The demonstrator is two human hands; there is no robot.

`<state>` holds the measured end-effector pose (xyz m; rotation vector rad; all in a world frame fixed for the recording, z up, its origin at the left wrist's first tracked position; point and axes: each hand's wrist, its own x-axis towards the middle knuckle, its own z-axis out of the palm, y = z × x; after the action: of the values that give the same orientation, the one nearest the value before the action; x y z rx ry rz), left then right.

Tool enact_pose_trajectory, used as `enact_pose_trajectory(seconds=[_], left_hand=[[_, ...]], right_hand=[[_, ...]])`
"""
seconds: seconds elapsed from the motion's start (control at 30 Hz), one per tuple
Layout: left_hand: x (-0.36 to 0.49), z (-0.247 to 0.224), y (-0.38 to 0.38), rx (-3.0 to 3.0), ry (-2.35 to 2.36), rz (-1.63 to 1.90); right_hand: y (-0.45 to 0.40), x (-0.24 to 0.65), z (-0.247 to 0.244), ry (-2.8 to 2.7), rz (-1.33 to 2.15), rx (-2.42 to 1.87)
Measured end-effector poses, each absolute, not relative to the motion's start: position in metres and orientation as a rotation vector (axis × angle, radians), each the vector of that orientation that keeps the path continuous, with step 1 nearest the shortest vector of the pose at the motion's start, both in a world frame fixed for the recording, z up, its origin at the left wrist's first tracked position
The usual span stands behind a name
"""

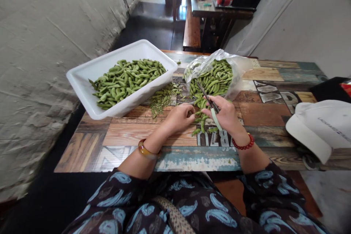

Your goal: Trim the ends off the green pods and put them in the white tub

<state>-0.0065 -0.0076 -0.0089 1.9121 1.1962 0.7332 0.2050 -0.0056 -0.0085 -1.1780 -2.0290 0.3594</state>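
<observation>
My right hand [223, 113] is closed on a pair of scissors [210, 100], whose dark blades point up and left over the green pods. My left hand [182, 117] has its fingers curled at the near edge of the pods, close to a pod; what it pinches is too small to make out. A clear plastic bag [236, 75] lies open, with many green pods [218, 76] spilling toward me. Left of it, a white tub [82, 76] holds a heap of pods [124, 80]. Small green trimmings [161, 98] lie between tub and bag.
A white cap [320, 124] rests at the right of the patchwork wooden table [131, 131]. Behind it is a dark box [329, 88]. Farther back stand a bench [192, 29] and another table [197, 3] with a green lid and bags. A rough wall runs along the left.
</observation>
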Motion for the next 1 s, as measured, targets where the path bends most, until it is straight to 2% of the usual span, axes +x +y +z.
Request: enact_pose_trajectory(seconds=[0.17,0.3,0.5,1.0], left_hand=[[-0.01,-0.006,-0.004,1.161,0.919,0.931],[-0.01,-0.001,-0.005,0.923,0.86,0.96],[-0.009,0.005,-0.008,0.849,0.827,1.014],[-0.01,0.003,-0.01,1.006,0.827,0.95]], right_hand=[[-0.006,0.205,-0.007,-2.037,0.373,-1.164],[-0.007,0.205,-0.007,-2.109,0.431,-1.116],[-0.01,0.203,-0.003,-2.144,0.565,-1.107],[-0.014,0.197,-0.006,-2.139,0.605,-1.056]])
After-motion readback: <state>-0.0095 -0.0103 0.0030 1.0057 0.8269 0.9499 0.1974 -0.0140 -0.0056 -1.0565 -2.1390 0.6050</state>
